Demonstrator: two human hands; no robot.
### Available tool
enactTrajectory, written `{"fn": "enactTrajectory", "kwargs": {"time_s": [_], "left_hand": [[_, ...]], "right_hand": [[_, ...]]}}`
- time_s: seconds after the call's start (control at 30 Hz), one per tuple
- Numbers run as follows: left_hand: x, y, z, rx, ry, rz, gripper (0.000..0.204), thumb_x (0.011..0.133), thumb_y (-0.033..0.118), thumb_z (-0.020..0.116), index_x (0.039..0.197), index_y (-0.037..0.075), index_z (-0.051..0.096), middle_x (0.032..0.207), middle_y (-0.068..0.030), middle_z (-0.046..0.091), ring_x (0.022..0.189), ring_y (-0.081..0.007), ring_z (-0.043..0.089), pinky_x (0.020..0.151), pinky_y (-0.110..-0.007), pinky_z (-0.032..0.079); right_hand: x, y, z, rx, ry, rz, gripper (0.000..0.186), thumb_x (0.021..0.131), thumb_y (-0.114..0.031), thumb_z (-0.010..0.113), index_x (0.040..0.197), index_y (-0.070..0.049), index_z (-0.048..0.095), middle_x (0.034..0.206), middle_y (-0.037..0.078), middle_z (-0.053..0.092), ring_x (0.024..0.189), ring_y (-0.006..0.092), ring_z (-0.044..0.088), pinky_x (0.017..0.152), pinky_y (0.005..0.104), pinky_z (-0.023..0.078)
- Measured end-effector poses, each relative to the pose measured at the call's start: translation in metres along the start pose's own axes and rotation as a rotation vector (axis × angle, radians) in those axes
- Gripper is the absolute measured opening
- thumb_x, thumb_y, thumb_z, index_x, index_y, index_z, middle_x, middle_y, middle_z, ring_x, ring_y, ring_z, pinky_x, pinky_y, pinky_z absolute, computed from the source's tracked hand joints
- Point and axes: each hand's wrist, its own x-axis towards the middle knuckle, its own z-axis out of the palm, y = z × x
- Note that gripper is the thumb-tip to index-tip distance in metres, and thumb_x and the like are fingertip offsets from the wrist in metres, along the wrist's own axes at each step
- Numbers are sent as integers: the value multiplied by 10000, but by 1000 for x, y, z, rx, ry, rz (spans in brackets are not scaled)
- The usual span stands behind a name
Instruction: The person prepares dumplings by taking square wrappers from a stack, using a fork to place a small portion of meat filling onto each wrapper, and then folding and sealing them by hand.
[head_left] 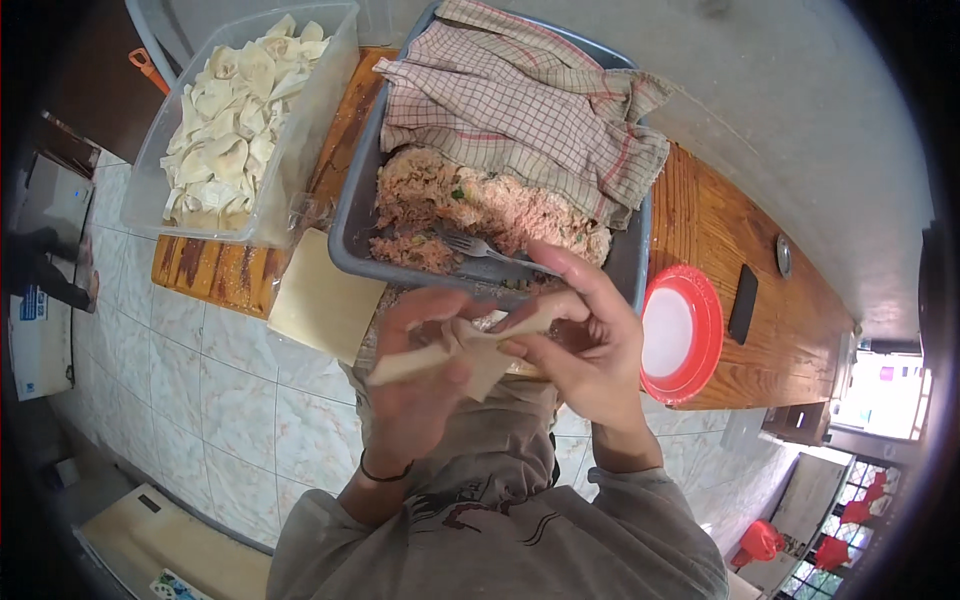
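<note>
A pale wonton wrapper [484, 362], partly folded, is pinched between my two hands in front of my body. My left hand [412, 385], slightly blurred, closes on its left side, with one flap sticking out. My right hand [590, 345] grips the right side between thumb and fingers. Beyond them, a fork [485, 248] lies over pinkish minced filling [500, 205] flecked with green. Its handle reaches my right index finger; whether that hand holds it I cannot tell. A stack of square wrappers [322, 300] lies left of my hands.
The filling sits in a grey-blue tub [348, 225], half covered by a checked cloth [510, 95]. At far left, a clear plastic box [330, 110] holds many folded wontons [235, 120]. A red bowl [708, 345] with whitish contents, a dark phone-like slab [743, 303] and a small metal lid [784, 256] stand right.
</note>
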Motion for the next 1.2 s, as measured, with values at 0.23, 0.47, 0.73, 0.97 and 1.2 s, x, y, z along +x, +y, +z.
{"fn": "enactTrajectory", "kwargs": {"time_s": [0.23, 0.47, 0.73, 0.97, 1.2], "left_hand": [[-4, 1, -25, 626, -66, 244, 307, 830, 45, 698, 1108, 23, 568, 1185, -186, 556, 1049, -296, 629, 986, -449, 493], [-17, 14, -20, 650, 36, 240, 265, 744, 81, 761, 968, -7, 652, 1197, -202, 553, 1034, -298, 629, 868, -411, 510], [-19, 62, -63, 935, -380, -405, 369, 697, 72, 793, 1046, 42, 675, 1047, -135, 706, 871, -200, 684, 776, -310, 525], [60, 107, -65, 1056, 409, 986, 740, 768, -85, 682, 1415, -19, 329, 1443, -207, 412, 1339, -335, 411, 1114, -426, 321], [11, 12, -131, 1391, -44, 39, 718, 755, 155, 764, 1354, -52, 427, 1450, -244, 395, 1326, -452, 392, 1085, -521, 323]], "right_hand": [[6, -7, 16, -643, -58, -332, 498, 744, 54, 689, 1219, -37, 569, 986, 83, 698, 952, 226, 675, 826, 340, 537], [-3, -22, 15, -780, -342, -740, 325, 699, -57, 669, 1023, -71, 644, 832, 70, 603, 792, 249, 616, 752, 368, 510], [6, -7, 9, -464, -314, -209, 231, 722, 3, 729, 935, -61, 665, 838, 92, 660, 748, 292, 631, 681, 371, 499], [96, 35, -34, -1645, -501, -180, 116, 786, -123, 603, 797, -75, 708, 787, 126, 689, 745, 295, 691, 657, 414, 540], [103, 48, -20, -1825, -793, -172, 162, 802, -149, 585, 760, -87, 728, 786, 103, 695, 758, 251, 696, 665, 365, 541]]}}
